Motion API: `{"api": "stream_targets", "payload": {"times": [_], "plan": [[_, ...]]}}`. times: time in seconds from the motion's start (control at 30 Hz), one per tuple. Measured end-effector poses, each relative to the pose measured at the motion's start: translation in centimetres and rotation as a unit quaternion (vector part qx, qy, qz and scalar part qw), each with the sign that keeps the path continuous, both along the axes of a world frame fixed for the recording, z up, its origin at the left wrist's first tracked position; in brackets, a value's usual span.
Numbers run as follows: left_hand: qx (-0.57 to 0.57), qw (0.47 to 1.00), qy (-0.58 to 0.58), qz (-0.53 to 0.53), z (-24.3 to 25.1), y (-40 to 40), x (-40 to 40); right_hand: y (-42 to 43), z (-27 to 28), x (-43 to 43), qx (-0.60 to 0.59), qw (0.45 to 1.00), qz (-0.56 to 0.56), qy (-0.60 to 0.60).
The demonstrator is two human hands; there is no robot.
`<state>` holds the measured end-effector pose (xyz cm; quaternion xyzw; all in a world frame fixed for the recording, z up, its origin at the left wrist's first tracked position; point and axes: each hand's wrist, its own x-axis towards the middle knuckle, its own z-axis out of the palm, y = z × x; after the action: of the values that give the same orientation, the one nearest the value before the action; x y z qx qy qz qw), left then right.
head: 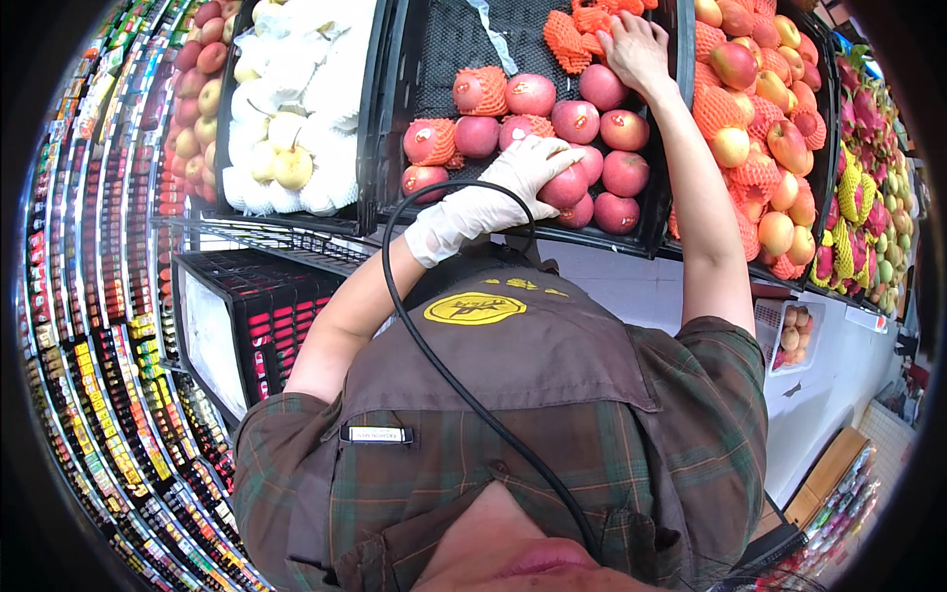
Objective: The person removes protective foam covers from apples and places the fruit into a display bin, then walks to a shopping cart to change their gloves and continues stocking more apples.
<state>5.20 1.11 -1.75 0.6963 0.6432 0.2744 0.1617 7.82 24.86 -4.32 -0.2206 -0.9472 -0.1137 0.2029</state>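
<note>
My left hand [529, 172], in a white glove, is curled around a red apple [564, 186] at the front of a black crate [658, 189]. Red apples [625, 174] lie close about it, several with small stickers, and a few at the left wear orange foam nets [494, 90]. Farther back, my bare right hand [635, 52] reaches to a heap of loose orange foam nets [568, 41] in the crate's far right corner. Its fingertips are at the nets, but whether they grip one is hidden.
Left of the crate are pale pears [292, 166] in white foam nets; on the right, netted apples [773, 144] and dragon fruit [862, 192]. A black cable [459, 385] hangs before my chest. A black plastic crate [259, 288] stands low on the left, near stocked shelves [96, 355].
</note>
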Motion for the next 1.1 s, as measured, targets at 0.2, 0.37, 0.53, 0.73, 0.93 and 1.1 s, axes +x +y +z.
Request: {"api": "stream_targets", "payload": {"times": [0.2, 0.37, 0.53, 0.73, 0.93, 1.1], "plan": [[0.000, 0.625, -0.773, 0.112, 0.6, -0.6, -2.0, -0.9, 3.1, 2.9, 0.019, 0.985, -0.017, 0.171], [0.018, 0.333, -0.941, 0.055, -0.4, -1.5, -5.6, -2.0, 3.0, 6.4, -0.025, 0.991, -0.051, 0.124], [0.103, 0.443, -0.883, 0.115, -0.3, -2.6, -6.0, -4.6, 3.1, 7.5, -0.049, 0.993, -0.032, 0.103], [0.038, 0.965, -0.168, 0.199, 0.5, -5.5, -5.2, -7.0, 3.7, 8.6, -0.105, 0.984, -0.001, 0.144], [-0.065, 0.977, 0.065, 0.191, -1.5, -5.6, -3.1, -8.2, 4.1, 9.0, -0.138, 0.980, 0.012, 0.143], [-0.016, 0.970, 0.174, 0.170, -1.9, -6.1, -3.4, -8.6, 3.9, 9.5, -0.169, 0.977, 0.021, 0.132]]}}
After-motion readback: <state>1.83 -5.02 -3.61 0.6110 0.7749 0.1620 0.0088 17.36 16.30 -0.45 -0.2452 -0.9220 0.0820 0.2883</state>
